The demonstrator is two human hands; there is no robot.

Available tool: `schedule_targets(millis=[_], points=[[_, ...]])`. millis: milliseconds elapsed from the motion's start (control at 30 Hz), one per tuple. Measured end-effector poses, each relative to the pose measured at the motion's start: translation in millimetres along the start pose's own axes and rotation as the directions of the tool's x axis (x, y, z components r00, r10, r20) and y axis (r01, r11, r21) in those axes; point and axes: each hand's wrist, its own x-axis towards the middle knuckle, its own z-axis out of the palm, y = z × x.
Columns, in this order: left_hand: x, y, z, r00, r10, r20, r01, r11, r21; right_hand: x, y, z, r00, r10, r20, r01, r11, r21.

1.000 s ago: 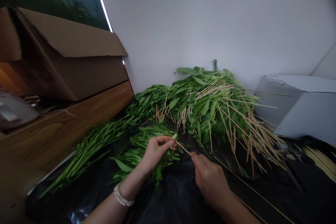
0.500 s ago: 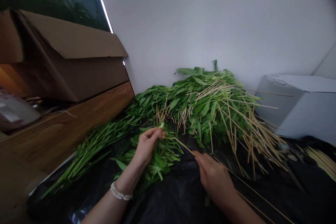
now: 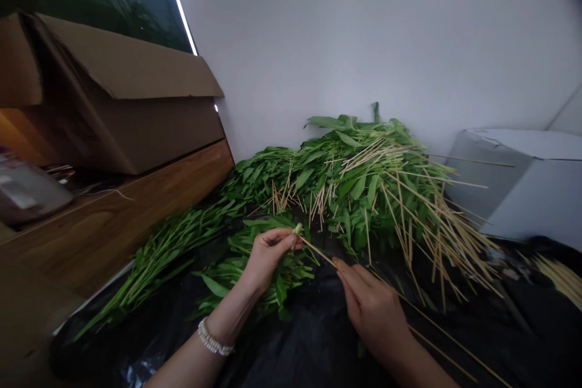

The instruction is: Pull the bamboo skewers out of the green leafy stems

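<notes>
My left hand (image 3: pixel 271 254) is closed in a pinch on a leafy green stem (image 3: pixel 297 229), whose pale cut end sticks up past the fingertips. My right hand (image 3: pixel 370 300) grips a thin wooden stick (image 3: pixel 317 251). The stick's tip meets the stem at my left fingertips; whether it has gone into the stem I cannot tell. Under my left hand lies a bunch of leafy stems (image 3: pixel 231 267). Beyond both hands is a heap of greens (image 3: pixel 354 151) with many sticks (image 3: pixel 448 242) poking out toward the right.
A black plastic sheet (image 3: pixel 318 339) covers the work surface. Long stems (image 3: pixel 145 276) lie along its left side by a wooden ledge (image 3: pixel 182 185) bearing an open cardboard box (image 3: pixel 154 133). A white box (image 3: pixel 536 194) stands at right, near more sticks (image 3: pixel 559 276).
My left hand has moved right and slightly down with the stem, bringing its cut end to the stick's tip. My right hand has hardly moved.
</notes>
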Motion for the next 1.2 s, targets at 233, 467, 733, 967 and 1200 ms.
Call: schedule_targets(millis=[233, 467, 733, 967, 1200], points=[[-2, 2, 0.5, 0.998, 0.061, 0.014, -0.063, 0.99, 0.123, 0, 1, 0, 1.0, -0.007, 0.026, 0.008, 0.999, -0.04], [-4, 2, 4.3, 0.998, 0.048, 0.041, -0.054, 0.986, 0.158, -1, -2, 1, 1.0, 0.001, 0.022, -0.001, 1.0, -0.026], [-4, 1, 4.5, 0.995, -0.054, 0.08, 0.05, 0.997, 0.05, -3, -2, 4, 1.0, -0.005, 0.031, 0.006, 0.999, -0.038], [-5, 4, 6.0, 0.994, -0.043, 0.104, 0.031, 0.994, 0.108, -5, -3, 7, 0.998, 0.019, 0.058, -0.016, 0.999, -0.05], [-11, -6, 14.5, 0.98, -0.064, 0.186, 0.039, 0.99, 0.135, 3, -10, 9, 0.999, 0.014, 0.03, -0.012, 0.997, -0.071]])
